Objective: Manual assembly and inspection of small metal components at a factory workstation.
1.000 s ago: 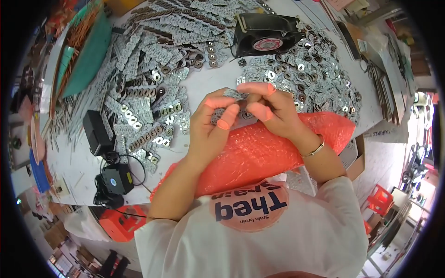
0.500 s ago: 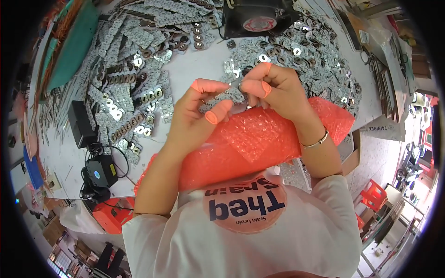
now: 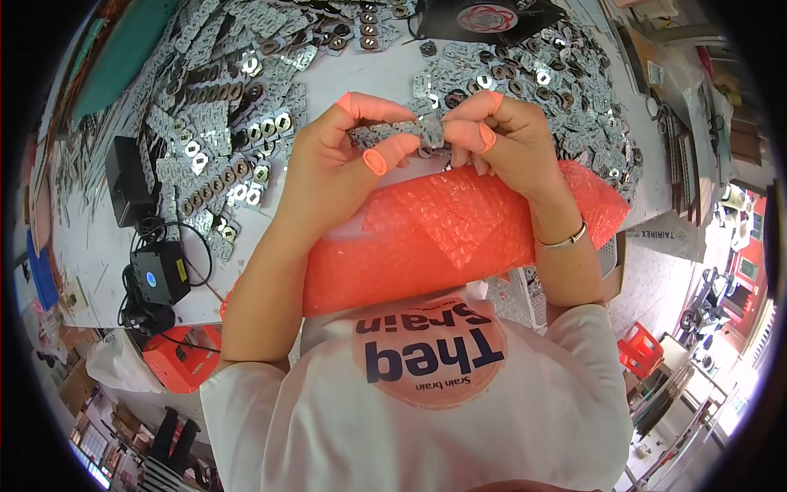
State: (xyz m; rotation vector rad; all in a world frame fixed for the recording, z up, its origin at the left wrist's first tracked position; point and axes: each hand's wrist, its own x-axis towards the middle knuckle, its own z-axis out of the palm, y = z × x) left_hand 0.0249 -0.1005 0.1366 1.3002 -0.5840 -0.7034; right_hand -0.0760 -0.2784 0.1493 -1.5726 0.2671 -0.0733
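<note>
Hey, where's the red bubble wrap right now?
In the head view, the red bubble wrap stretches across the centre, just below the left hand and right hand and above the white shirt.

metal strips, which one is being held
The metal strip in the left hand, its end at the right hand; the other strips lie on the white table.

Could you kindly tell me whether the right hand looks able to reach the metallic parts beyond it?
Probably yes: nothing visible stands between the right hand and the metallic parts, though its fingers are at the strip.
</note>
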